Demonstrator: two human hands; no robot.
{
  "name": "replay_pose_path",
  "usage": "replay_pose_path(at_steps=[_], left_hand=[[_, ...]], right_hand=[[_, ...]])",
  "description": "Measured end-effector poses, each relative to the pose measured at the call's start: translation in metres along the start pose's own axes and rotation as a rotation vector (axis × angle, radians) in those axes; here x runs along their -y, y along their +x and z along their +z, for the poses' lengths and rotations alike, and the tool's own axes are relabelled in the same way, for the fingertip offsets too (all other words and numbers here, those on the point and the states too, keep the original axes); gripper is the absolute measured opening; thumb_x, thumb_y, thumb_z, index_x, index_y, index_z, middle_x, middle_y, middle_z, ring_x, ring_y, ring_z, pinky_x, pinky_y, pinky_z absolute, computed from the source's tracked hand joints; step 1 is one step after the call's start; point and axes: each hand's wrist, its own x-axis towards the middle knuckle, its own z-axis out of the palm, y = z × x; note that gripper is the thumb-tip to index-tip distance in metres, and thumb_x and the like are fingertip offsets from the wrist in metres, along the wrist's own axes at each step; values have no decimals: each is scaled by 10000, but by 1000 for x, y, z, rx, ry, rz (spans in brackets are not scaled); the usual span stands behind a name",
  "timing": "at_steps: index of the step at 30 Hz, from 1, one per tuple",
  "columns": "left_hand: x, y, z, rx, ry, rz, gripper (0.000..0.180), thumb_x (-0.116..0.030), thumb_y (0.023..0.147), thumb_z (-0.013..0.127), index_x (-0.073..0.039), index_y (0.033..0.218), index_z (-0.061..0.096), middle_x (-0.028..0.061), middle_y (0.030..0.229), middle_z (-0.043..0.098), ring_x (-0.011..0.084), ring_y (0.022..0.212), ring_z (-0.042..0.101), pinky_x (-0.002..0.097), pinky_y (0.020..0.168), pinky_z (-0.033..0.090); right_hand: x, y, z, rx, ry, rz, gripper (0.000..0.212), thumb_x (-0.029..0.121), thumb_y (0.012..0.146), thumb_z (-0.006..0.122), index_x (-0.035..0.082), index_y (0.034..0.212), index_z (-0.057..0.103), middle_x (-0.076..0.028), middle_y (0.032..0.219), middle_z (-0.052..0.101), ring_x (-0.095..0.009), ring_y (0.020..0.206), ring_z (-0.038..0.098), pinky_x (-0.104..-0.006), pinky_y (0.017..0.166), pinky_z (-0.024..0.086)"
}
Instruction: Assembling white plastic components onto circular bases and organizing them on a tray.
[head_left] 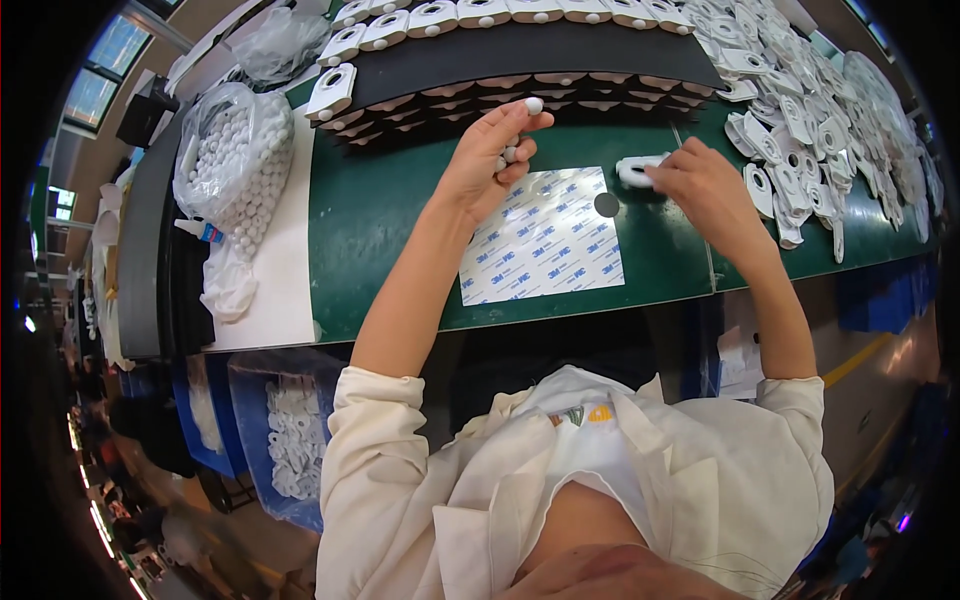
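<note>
My left hand (pixel 488 160) is closed on small white balls. One white ball (pixel 534 104) is pinched at the thumb and fingertips, and a few more sit against the palm under the curled fingers. To the right, my right hand (pixel 708 190) grips a white plastic part (pixel 638 171) with a rounded end, just over the green table (pixel 400 220). Between and below the hands lies a white sheet (pixel 540 245) with a blue printed pattern. A dark round disc (pixel 606 205) rests at its right edge.
Stacked black trays (pixel 520 60) carry rows of white parts at the back. White parts heap (pixel 790 130) on the right. A clear bag of white balls (pixel 235 150) stands at left, beside a small bottle (pixel 205 231). Below the table edge sits a blue bin (pixel 290 430) of white pieces.
</note>
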Motion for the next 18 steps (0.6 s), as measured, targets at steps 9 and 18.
replay_pose_path(at_steps=[9,18], left_hand=[[1,8,-9,-37,-93,90,237,-152,810,651,-53,1010,570,62,946,589,33,557,408,148,399,258],[1,8,-10,-54,-101,78,262,-154,801,663,-49,1024,574,61,935,588,33,557,406,148,392,252]], right_hand=[[29,38,40,-232,1300,322,217,67,876,530,-16,1076,515,-27,864,575,-66,736,531,-194,652,440],[39,45,74,-176,1219,323,143,91,876,535,14,996,525,-18,865,564,-58,727,507,-188,629,425]])
